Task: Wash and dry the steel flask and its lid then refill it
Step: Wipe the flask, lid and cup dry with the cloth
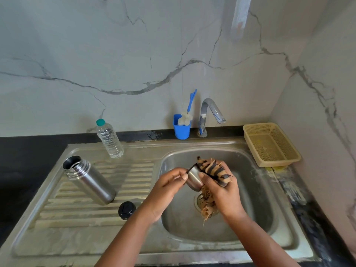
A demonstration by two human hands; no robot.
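Note:
The steel flask (88,180) stands open and uncapped on the ribbed drainboard at the left. Its black inner stopper (126,210) lies on the drainboard near the basin's edge. Over the basin, my left hand (167,187) pinches the rim of the steel cup lid (194,178). My right hand (221,187) grips a tan and dark striped cloth (215,170) wrapped against the lid's far side. The cloth's frayed end hangs down over the drain (199,204).
A clear plastic water bottle (109,139) with a teal cap stands behind the flask. A blue cup (181,130) with a bottle brush sits beside the tap (209,114). A beige plastic basket (270,144) rests at the sink's (77,237) right rear corner.

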